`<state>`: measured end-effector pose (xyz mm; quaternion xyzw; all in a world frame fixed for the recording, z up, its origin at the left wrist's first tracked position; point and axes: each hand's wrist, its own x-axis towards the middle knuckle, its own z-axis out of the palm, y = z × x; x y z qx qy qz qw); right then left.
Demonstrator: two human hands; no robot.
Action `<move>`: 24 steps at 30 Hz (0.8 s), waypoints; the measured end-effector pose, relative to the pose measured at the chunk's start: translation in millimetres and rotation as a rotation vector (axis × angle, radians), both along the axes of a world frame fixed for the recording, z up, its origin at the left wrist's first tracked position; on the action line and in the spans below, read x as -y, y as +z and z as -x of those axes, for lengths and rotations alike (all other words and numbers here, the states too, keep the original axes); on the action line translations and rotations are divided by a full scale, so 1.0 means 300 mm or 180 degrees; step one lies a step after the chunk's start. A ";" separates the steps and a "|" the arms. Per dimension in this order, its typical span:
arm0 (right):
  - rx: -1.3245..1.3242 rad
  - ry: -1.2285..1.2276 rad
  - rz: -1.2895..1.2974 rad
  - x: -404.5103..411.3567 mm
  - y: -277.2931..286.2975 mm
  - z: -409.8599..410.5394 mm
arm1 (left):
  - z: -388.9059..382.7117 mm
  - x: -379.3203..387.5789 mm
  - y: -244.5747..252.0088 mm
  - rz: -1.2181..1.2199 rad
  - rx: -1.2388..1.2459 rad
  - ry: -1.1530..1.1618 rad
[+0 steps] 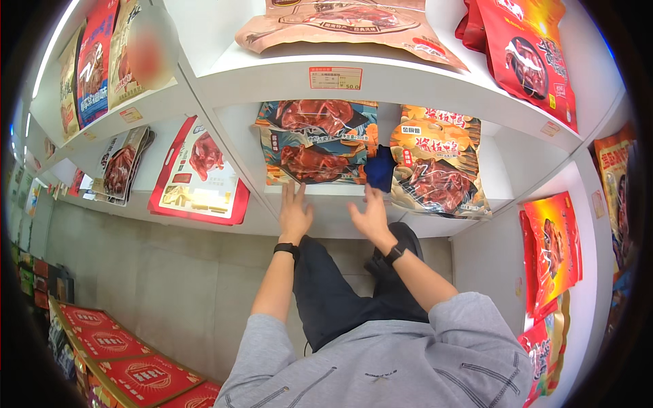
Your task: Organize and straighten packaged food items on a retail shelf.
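My left hand (295, 214) is at the front edge of a white shelf, fingers apart, its fingertips at the lower edge of a teal food package (314, 160) with a picture of cooked meat. Another teal package (319, 115) lies behind it. My right hand (371, 213) also has its fingers apart and holds nothing; its fingertips are near the package's lower right corner and a dark blue item (380, 171) whose kind I cannot tell. To the right lie yellow-orange packages (438, 163) of meat, overlapping one another. Both wrists wear black bands.
A shelf board (275, 79) with a price tag (335, 78) runs above my hands, holding a pink package (352, 25) and red packages (535, 56). A white-and-red package (199, 178) lies in the left compartment. Red boxes (109, 341) stand at lower left. Upright dividers flank the compartment.
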<state>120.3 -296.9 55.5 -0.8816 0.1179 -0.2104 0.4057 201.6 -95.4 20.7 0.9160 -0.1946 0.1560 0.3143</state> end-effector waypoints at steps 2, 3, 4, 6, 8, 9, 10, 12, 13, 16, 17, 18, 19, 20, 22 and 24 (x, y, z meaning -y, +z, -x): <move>0.0163 0.0280 0.0118 -0.070 0.082 0.066 | -0.005 -0.025 -0.018 -0.0054 0.0037 -0.0026; 0.0133 0.0307 0.0114 -0.073 0.098 0.078 | -0.003 -0.027 -0.017 -0.0094 0.0046 -0.0029; 0.0204 0.0115 0.0722 -0.065 0.101 0.072 | -0.003 -0.031 -0.015 -0.0062 0.0103 -0.0092; 0.0166 -0.0170 0.1241 -0.006 0.076 0.015 | 0.001 -0.023 -0.002 -0.0076 0.0113 -0.0151; -0.0258 -0.0242 0.1040 0.034 0.059 -0.062 | 0.001 -0.020 0.003 -0.0146 0.0152 -0.0104; -0.0838 -0.0271 0.1099 0.038 0.058 -0.086 | 0.005 -0.021 0.010 -0.0163 0.0095 -0.0119; -0.0722 -0.0378 0.1279 0.039 0.027 -0.102 | 0.005 -0.022 0.008 -0.0161 0.0112 -0.0130; -0.0538 -0.0470 0.1419 0.030 -0.002 -0.108 | 0.002 -0.030 0.003 -0.0136 0.0138 -0.0160; -0.0472 -0.0453 0.1381 0.012 0.007 -0.092 | 0.001 -0.034 -0.002 -0.0112 0.0146 -0.0179; -0.0248 -0.0402 0.1231 -0.003 -0.004 -0.033 | -0.003 -0.038 -0.016 -0.0180 0.0112 -0.0150; -0.0322 -0.0347 0.1049 -0.013 0.010 -0.001 | -0.005 -0.038 -0.021 -0.0195 0.0144 -0.0141; -0.0213 -0.0330 0.0981 -0.020 0.012 0.030 | -0.011 -0.039 -0.026 -0.0157 0.0234 -0.0139; -0.0121 -0.0320 0.0905 -0.030 0.024 0.062 | -0.011 -0.037 -0.024 -0.0127 0.0308 -0.0147; 0.0054 -0.0267 0.0510 -0.037 0.040 0.090 | -0.015 -0.031 -0.021 -0.0224 0.0198 -0.0108; 0.0020 -0.0186 0.0464 -0.061 0.084 0.149 | -0.018 -0.028 -0.013 -0.0287 0.0190 -0.0096; -0.0005 -0.0109 0.0411 -0.087 0.125 0.212 | -0.012 -0.029 -0.014 -0.0283 0.0145 -0.0112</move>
